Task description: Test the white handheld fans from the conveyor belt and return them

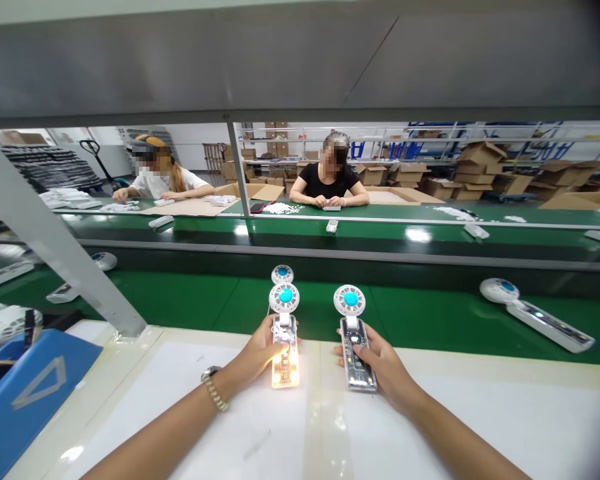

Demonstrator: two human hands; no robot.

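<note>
My left hand point(261, 345) is closed around a handheld fan point(285, 299) with a round white head and blue centre. Its clear-fronted handle glows with warm yellow light, and my thumb rests on the front of it. In my right hand point(380, 360) is a second handheld fan point(350, 301) of the same kind, with my thumb near its button. Only a few small lit spots show on that handle. Both fans stand head up over the white worktop point(220, 427). Just behind the left one, another fan head point(282, 273) shows, its handle mostly hidden.
A green conveyor belt point(430, 320) crosses beyond the worktop, with a fan point(540, 317) lying at right. At left stand a blue bin point(45, 393) and a slanted white post point(65, 227). A shelf point(300, 67) hangs overhead. Two people sit at the far line, near cardboard boxes point(480, 167).
</note>
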